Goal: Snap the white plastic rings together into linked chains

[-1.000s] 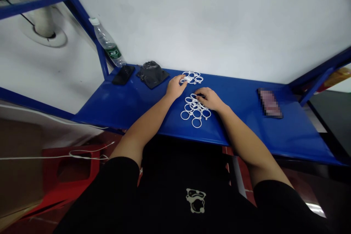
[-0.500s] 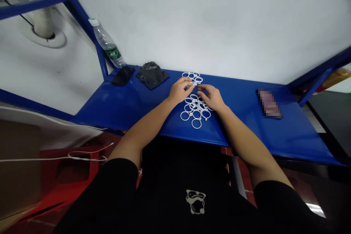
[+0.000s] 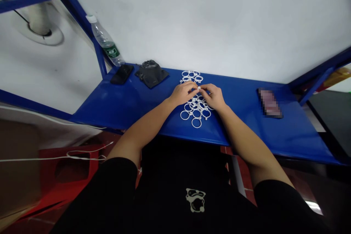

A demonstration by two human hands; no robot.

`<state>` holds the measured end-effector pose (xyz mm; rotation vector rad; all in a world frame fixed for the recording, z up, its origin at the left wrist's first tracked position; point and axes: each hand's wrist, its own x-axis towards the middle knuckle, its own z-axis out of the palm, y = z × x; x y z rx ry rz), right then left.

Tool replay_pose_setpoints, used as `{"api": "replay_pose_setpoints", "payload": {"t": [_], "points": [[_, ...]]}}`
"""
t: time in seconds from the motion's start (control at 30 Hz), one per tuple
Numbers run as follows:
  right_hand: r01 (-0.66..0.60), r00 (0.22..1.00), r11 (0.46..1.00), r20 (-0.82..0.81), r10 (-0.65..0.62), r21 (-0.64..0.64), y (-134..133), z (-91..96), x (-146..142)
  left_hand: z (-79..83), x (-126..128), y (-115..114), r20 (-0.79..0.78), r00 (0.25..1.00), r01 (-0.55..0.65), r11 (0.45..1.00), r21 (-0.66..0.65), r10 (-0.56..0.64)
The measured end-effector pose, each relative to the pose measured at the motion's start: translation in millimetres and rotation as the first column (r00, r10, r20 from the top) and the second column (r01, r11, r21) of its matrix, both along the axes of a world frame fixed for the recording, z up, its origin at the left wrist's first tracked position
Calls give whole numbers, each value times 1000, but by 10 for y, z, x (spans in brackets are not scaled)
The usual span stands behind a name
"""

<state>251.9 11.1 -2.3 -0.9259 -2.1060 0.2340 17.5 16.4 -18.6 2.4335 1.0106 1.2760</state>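
A person's left hand (image 3: 182, 94) and right hand (image 3: 214, 97) close fingertip to fingertip on a small white plastic piece (image 3: 199, 87), held just above a cluster of white plastic rings (image 3: 196, 111) on a blue metal tabletop (image 3: 131, 108).

Along the glossy blue steel shelf (image 3: 296, 131), a clear plastic water bottle with a green label (image 3: 105, 40) leans by the upright, then comes a black smartphone (image 3: 122, 74) lying flat, and a crumpled black plastic bag (image 3: 151, 74) on a dark square mat! Far right, a pixelated flat rectangle (image 3: 270, 103). Down below, a red plastic stool (image 3: 68, 175) with a thin white cable (image 3: 55, 159) across it!
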Motion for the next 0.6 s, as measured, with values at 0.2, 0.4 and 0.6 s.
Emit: {"api": "replay_pose_setpoints", "payload": {"t": [0.2, 0.4, 0.6], "points": [[-35, 999, 999, 10, 35, -20, -47, 53, -19, 55, -12, -33, -18, 999, -30, 999, -37, 29], [-2, 1000, 1000, 2, 2, -19, -70, 54, -43, 40, 3, -44, -63, 997, -45, 997, -59, 41], [31, 999, 999, -30, -32, -22, -77, 58, -65, -44, 46, -32, -94, 993, -70, 997, 22, 71]]}}
